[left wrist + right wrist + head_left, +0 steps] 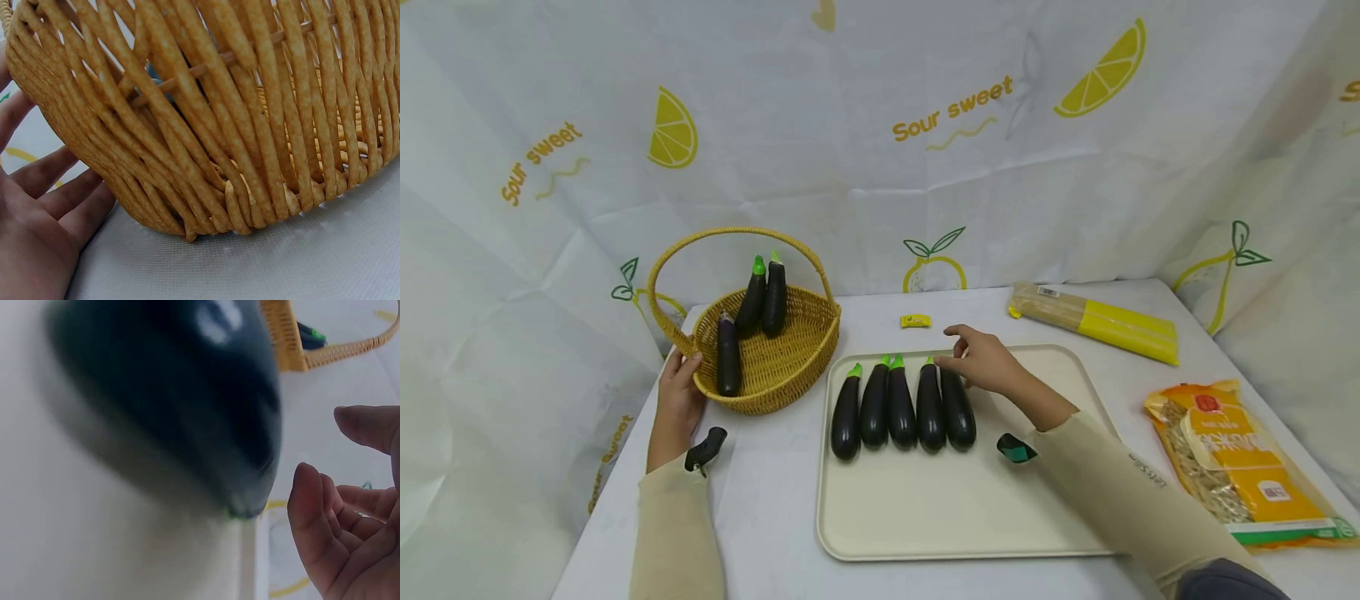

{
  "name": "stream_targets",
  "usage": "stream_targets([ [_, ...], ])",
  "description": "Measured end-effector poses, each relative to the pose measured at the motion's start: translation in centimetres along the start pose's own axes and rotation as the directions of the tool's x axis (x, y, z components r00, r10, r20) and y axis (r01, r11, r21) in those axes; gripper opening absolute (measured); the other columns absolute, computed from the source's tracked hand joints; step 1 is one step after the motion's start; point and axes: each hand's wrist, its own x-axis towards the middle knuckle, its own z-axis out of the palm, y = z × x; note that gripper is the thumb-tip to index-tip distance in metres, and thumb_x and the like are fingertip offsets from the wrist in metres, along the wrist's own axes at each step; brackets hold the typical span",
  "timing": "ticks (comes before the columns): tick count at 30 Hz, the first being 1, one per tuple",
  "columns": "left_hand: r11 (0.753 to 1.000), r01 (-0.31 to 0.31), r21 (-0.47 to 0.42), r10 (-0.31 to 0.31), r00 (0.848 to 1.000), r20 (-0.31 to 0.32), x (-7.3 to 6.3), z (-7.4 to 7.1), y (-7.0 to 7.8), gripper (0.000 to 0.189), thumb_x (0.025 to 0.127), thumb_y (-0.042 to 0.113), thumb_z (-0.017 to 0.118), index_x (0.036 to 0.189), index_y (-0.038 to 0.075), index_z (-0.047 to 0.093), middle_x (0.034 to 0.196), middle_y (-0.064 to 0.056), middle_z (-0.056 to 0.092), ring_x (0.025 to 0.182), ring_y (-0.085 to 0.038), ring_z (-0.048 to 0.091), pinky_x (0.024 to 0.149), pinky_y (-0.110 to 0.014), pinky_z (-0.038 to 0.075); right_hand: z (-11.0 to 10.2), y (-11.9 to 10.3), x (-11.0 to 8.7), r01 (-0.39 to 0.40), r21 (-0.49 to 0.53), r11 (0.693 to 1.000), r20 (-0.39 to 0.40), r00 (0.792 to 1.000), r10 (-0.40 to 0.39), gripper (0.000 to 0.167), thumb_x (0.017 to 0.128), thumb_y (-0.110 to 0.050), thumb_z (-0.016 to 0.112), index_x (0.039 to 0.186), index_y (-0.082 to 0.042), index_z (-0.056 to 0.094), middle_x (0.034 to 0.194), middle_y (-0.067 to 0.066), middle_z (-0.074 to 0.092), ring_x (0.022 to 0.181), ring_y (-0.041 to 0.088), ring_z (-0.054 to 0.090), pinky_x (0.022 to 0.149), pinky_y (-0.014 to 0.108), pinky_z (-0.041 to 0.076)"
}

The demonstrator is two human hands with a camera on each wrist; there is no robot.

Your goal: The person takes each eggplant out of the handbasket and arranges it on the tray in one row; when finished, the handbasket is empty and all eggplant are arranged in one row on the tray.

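A wicker basket [782, 379] with an arched handle stands at the left and holds 3 dark eggplants [728, 354]. My left hand [679, 396] grips its left side near the base of the handle; in the left wrist view, the fingers [53, 172] lie against the outside of the weave. Several eggplants [901, 408] lie side by side on a cream tray [925, 517], green stems toward the back. Over the stem end of the rightmost eggplant [957, 412] is my right hand [988, 360]. In the right wrist view, its thumb and fingers are spread apart with nothing between them.
Behind the tray lies a small yellow packet [915, 321]. A long yellow-ended pack of noodles [1093, 323] is at the back right, and an orange food bag [1240, 467] lies right of the tray. A printed white curtain [865, 150] closes off the back.
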Motion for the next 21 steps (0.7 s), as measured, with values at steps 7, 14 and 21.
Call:
stream_targets([
  [7, 1.000, 0.003, 0.025, -0.002, 1.000, -0.013, -0.1, -0.5, 0.2, 0.055, 0.099, 0.009, 0.055, 0.150, 0.014, 0.035, 0.135, -0.002, 0.045, 0.121, -0.014, 0.044, 0.093, -0.023, 0.042, 2.7, -5.9, 2.9, 0.188, -0.028, 0.982, 0.094, 0.978, -0.185, 0.062, 0.093, -0.032, 0.066, 0.144, -0.008, 0.042, 0.099, 0.004, 0.059, 0.067, 0.015, 0.060, 0.063, 0.033, 0.050],
  [14, 1.000, 0.007, -0.001, -0.007, 1.000, -0.002, 0.0, -0.8, 0.1, 0.054, 0.098, 0.010, 0.058, 0.148, 0.015, 0.039, 0.139, -0.003, 0.042, 0.123, -0.014, 0.043, 0.094, -0.024, 0.041, 6.7, -12.4, 7.0, 0.349, -0.043, 0.936, 0.183, 0.924, -0.336, 0.059, 0.096, -0.033, 0.062, 0.146, -0.012, 0.041, 0.107, 0.001, 0.060, 0.085, 0.011, 0.059, 0.072, 0.030, 0.049],
  [21, 1.000, 0.015, -0.022, -0.015, 1.000, -0.001, 0.3, -0.3, -0.1, 0.047, 0.099, 0.007, 0.056, 0.143, 0.016, 0.044, 0.136, -0.003, 0.045, 0.120, -0.014, 0.045, 0.092, -0.023, 0.044, 9.6, -16.3, 11.8, 0.360, -0.050, 0.932, 0.141, 0.926, -0.350, 0.065, 0.098, -0.042, 0.055, 0.151, -0.010, 0.032, 0.126, 0.010, 0.056, 0.097, 0.014, 0.058, 0.079, 0.032, 0.049],
])
